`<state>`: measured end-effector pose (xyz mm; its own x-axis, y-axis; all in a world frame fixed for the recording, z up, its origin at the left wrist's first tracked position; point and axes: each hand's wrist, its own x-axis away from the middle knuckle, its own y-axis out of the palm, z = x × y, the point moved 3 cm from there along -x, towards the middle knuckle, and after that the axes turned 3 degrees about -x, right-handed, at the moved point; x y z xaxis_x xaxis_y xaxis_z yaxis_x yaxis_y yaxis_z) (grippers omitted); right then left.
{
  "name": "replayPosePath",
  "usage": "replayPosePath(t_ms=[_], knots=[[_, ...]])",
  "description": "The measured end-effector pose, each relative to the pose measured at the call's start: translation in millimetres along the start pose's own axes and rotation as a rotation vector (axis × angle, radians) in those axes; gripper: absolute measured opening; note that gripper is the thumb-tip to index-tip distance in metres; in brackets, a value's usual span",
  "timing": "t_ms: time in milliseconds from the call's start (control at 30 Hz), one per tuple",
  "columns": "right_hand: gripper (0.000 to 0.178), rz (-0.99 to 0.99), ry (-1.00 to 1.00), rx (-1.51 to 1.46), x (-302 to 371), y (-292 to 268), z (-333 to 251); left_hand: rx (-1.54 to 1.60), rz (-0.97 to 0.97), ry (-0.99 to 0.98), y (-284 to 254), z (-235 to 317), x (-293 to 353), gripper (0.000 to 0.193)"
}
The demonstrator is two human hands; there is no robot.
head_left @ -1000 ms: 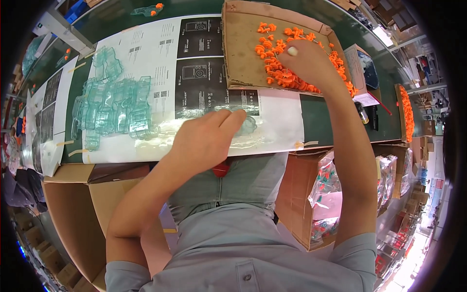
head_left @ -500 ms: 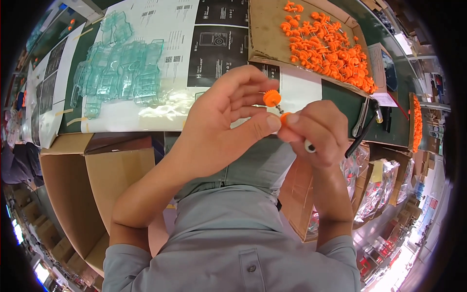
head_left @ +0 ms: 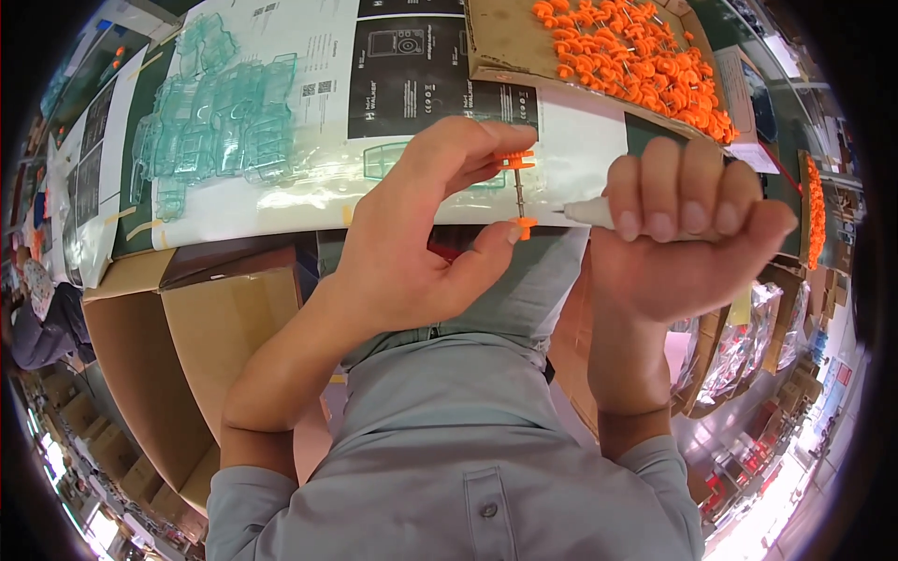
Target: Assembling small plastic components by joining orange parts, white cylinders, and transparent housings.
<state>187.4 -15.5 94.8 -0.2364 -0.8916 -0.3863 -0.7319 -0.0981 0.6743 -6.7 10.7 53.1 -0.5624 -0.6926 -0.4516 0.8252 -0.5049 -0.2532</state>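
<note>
My left hand [head_left: 398, 229] holds a thin metal axle [head_left: 520, 194] with orange toothed wheels at its ends, pinched end to end between thumb and fingers. The axle stands nearly upright in the picture. My right hand [head_left: 678, 229] is closed round a white tube with a thin pointed tip [head_left: 589, 213]. That tip points left at the axle, with a small gap between them. Partly hidden behind my left hand, a clear green plastic piece [head_left: 381, 161] lies on the printed sheet [head_left: 313, 201].
Many clear green plastic shells [head_left: 224, 122] lie at the left of the table. A cardboard tray [head_left: 500, 47] at the back right holds a heap of orange-wheeled axles [head_left: 645, 70]. An open cardboard box [head_left: 136, 374] stands below the table's left edge.
My right hand has let go of the axle, drawn back to the right and turned the white tube's tip toward it. The axle has swung more upright in my left hand.
</note>
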Motion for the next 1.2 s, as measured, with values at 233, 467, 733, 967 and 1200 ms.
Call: replayPosePath(t_ms=[233,467,733,967,1200], knots=[[0.049,-0.127,0.026,-0.135,-6.0,2.8,7.2,-0.003,-0.017,0.029,3.9,0.7,2.1,0.072],[0.052,-0.056,0.103,-0.158,-6.5,-2.9,9.0,-0.071,-0.025,0.042,3.7,-4.1,5.6,0.072],[0.050,0.021,0.142,-0.162,-2.1,-1.9,16.6,-0.057,-0.015,0.050,5.5,-9.1,11.1,0.071],[0.045,0.031,0.058,-0.104,-6.3,-4.9,15.2,-0.035,-0.039,0.031,6.5,-4.0,10.5,0.071],[0.045,0.020,0.032,-0.076,-6.8,-8.3,12.7,-0.029,0.080,-0.045,11.5,-14.7,8.8,0.064]])
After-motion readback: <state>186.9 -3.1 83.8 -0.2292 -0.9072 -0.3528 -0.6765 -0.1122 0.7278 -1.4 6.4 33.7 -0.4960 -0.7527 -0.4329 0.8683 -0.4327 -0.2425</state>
